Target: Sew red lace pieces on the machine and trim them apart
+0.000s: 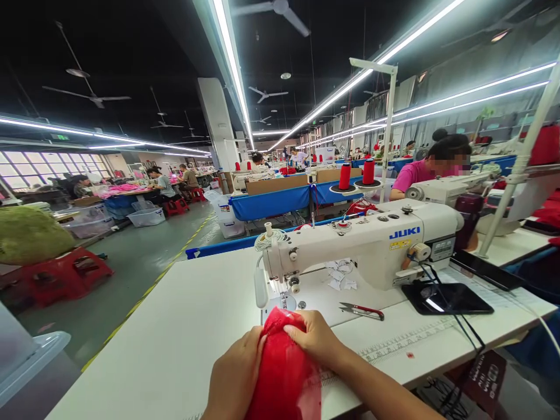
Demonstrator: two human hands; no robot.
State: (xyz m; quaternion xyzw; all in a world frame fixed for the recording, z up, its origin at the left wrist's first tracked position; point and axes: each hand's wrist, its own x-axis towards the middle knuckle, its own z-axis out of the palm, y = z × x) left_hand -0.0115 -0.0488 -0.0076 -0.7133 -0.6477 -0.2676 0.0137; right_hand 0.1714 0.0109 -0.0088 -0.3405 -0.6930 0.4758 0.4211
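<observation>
A piece of sheer red fabric (pixel 282 373) hangs between my two hands, just in front of the sewing machine (pixel 350 251). My left hand (pixel 236 370) grips its left edge, fingers closed. On the other side my right hand (pixel 317 338) pinches the fabric near its top, thumb lying over it. The top of the cloth is close to the needle area (pixel 286 300); whether it lies under the presser foot I cannot tell. Red-handled thread snips (pixel 362 311) lie on the table to the right of my right hand.
White scraps (pixel 342 274) lie under the machine arm. A black tablet-like device (pixel 447 298) with a dark cord rests at the right. Red thread cones (pixel 345 176) stand behind the machine. A person in pink (pixel 413 175) sits beyond. A clear plastic bin (pixel 32 361) stands at lower left.
</observation>
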